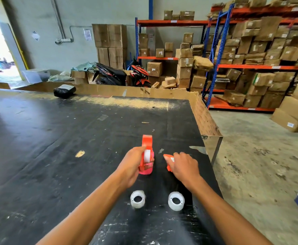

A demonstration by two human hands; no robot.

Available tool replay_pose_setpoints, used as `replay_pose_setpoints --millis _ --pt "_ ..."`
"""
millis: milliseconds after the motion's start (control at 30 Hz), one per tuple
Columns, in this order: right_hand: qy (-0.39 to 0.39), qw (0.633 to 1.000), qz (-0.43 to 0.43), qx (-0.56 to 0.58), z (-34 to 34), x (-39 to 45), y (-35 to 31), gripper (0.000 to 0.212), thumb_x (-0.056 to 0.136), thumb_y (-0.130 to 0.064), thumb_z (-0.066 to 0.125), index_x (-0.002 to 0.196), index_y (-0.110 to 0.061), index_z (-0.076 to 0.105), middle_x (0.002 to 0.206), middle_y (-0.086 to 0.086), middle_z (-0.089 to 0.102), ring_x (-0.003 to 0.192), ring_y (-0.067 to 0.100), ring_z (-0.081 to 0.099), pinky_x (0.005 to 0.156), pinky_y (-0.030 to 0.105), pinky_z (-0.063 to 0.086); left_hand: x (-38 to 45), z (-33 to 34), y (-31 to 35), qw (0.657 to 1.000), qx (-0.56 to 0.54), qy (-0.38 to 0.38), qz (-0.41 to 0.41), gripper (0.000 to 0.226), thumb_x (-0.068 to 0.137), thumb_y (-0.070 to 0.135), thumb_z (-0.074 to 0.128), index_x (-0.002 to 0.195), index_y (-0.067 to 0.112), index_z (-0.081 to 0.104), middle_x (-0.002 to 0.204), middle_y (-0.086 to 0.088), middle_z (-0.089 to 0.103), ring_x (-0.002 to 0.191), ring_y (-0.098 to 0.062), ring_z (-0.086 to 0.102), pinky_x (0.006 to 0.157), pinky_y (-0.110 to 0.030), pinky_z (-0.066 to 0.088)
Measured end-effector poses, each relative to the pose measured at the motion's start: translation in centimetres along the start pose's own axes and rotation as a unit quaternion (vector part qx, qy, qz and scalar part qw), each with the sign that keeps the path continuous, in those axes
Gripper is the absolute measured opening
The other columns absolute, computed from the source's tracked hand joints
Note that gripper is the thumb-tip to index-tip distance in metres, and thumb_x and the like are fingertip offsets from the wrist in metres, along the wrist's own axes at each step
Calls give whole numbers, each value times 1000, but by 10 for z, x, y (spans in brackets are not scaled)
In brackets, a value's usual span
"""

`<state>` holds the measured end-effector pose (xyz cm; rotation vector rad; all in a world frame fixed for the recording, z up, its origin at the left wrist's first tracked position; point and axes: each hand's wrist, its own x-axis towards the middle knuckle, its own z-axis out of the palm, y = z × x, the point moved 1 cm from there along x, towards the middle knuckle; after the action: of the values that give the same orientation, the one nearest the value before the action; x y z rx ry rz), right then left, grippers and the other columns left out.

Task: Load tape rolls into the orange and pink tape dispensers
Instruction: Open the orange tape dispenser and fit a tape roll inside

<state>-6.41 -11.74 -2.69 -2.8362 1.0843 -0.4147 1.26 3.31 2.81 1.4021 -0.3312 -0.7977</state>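
Two tape rolls (137,199) (176,201) lay unloaded on the near tabletop (56,138); left hand (130,167) gripped the orange dispenser (146,152), right hand (183,167) closed on another orange-looking dispenser (168,159).

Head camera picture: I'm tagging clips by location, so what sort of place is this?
Most likely a warehouse packing area: metal racks stacked with cardboard boxes, a large black worktable, and a bare concrete floor.

Head-worn view, forward-down, close over the black table (56,138).
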Motion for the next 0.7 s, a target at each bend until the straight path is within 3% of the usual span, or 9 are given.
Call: replay_pose_setpoints --millis 67,100,167,233,300,433,500,567,700 --pt "14 987 -2 163 -18 -5 5 49 93 -53 41 76 -13 63 86 10 72 86 29 67 75 41 51 -2 -1 -1 1000 2 -24 7 26 96 19 39 89 8 61 80 -13 55 64 -18 49 60 -28 39" --pt "-3 959 -5 285 -29 -10 4 51 90 -54 45 69 -11 61 73 6 72 72 23 68 70 39 53 -3 0 -3 999 2 -35 8 23 97 20 39 98 7 59 86 -15 54 65 -19 48 60 -29 39" --pt "-59 884 -35 462 -47 -24 -1 42 84 -56 55 73 -17 67 61 -2 68 54 13 62 58 34 53 -6 8 -8 998 7 -53 11 23 98 21 40 108 6 56 91 -14 55 71 -18 52 65 -29 42" --pt "-94 857 -75 502 -56 -43 -3 21 81 -49 64 89 -31 70 65 -5 68 56 10 62 52 25 51 -10 22 -14 996 10 -91 13 29 98 18 41 109 -1 59 94 -17 61 79 -22 56 72 -33 45" --pt "-80 860 -78 499 -61 -60 -1 22 83 -32 69 103 -23 68 75 3 69 61 16 66 54 25 54 -17 34 -19 988 1 -154 5 29 97 16 40 105 -1 62 99 -24 59 80 -27 56 76 -35 47" --pt "-32 857 2 515 -67 -84 24 19 83 -15 71 99 -7 66 75 14 63 61 17 63 57 23 54 -20 44 -29 982 4 -186 -30 28 99 22 43 114 4 58 95 -17 64 81 -22 60 82 -40 49" --pt "-42 896 52 439 -67 -98 39 17 80 -19 75 93 -11 66 72 8 59 59 12 53 56 20 44 -20 40 -30 986 2 -164 -40 29 98 22 48 119 2 52 99 -17 63 83 -21 60 75 -37 51" --pt "-101 949 93 285 -60 -113 49 20 76 -28 77 89 -17 66 70 0 56 60 10 48 57 22 39 -20 31 -31 986 -1 -159 -47 31 95 20 54 120 2 51 98 -15 64 80 -20 61 76 -38 53" --pt "-193 962 150 124 -50 -134 46 33 73 -40 76 96 -19 64 87 -3 61 83 18 58 72 33 47 -23 8 -32 983 -7 -173 -52 26 89 20 63 110 5 54 86 -9 69 79 -21 65 91 -50 52"
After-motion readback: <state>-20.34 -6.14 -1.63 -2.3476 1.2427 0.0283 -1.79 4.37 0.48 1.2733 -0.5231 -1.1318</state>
